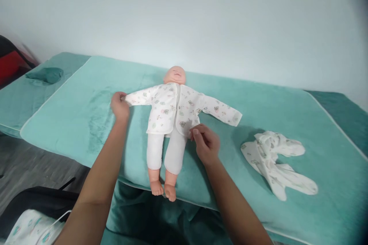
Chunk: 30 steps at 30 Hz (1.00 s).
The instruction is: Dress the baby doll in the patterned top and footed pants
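A baby doll (176,74) lies on its back on the green bed, feet toward me. It wears a white printed jacket (163,109) with the front edges meeting at the middle, and white leggings (155,151); its feet are bare. My left hand (120,105) is closed on the cuff of the jacket sleeve at the left, which is stretched out sideways. At the jacket's lower right corner, my right hand (205,141) pinches the hem. The other sleeve lies spread to the right, its cuff flat and no doll hand showing.
White printed footed pants (276,160) lie crumpled on the bed cover (287,115) at the right. The bed has a face hole (44,75) at its left end and a wall behind. A black chair (43,199) with printed white cloth (34,229) stands at lower left.
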Available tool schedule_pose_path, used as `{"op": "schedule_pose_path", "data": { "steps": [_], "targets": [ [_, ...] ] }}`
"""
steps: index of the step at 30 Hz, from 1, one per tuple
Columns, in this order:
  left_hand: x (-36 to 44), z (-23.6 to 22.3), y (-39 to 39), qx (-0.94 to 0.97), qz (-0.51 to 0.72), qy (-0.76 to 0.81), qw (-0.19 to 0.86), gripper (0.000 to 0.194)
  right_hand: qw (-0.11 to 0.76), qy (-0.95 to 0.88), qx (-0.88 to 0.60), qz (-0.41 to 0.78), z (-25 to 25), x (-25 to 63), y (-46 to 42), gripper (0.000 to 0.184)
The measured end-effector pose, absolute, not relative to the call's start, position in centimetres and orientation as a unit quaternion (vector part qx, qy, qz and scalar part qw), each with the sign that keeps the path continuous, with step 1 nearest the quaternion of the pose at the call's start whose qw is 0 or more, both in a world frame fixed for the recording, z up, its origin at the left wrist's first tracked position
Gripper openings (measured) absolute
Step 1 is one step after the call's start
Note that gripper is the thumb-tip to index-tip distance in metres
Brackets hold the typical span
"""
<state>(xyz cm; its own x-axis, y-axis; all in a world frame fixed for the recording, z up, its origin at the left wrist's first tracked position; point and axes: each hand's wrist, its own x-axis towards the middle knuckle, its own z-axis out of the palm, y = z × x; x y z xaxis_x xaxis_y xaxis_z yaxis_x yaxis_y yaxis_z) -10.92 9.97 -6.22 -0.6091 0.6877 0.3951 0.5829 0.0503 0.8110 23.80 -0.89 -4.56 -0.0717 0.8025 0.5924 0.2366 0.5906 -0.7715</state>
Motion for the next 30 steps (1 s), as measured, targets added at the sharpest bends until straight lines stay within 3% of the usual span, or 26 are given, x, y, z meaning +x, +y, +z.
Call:
{"op": "schedule_pose_path", "data": {
  "steps": [3,6,10,14,22,30],
  "targets": [
    [-10.6,-5.7,9.1,0.437,0.547,0.713,-0.043,0.036,0.612,-0.577,-0.476,0.257,-5.4,24.3,-0.6,0.022],
    [-9.2,-5.0,7.8,0.497,0.538,0.677,-0.078,0.028,0.603,-0.532,-0.528,0.274,-5.6,24.2,0.3,0.022],
    [-6.2,-4.4,6.1,0.579,0.470,0.662,0.065,0.020,0.545,-0.581,-0.492,0.350,-5.4,23.2,1.2,0.032],
    [-4.0,-4.1,5.5,0.627,0.375,0.653,0.201,0.030,0.549,-0.523,-0.496,0.424,-5.2,22.5,1.5,0.041],
    [-3.3,-4.4,6.0,0.581,0.441,0.601,0.328,0.036,0.532,-0.537,-0.467,0.460,-5.1,22.4,2.0,0.044],
    [-3.3,-4.2,5.6,0.488,0.540,0.534,0.431,0.038,0.557,-0.543,-0.481,0.405,-5.5,22.4,1.9,0.042]
  ]
}}
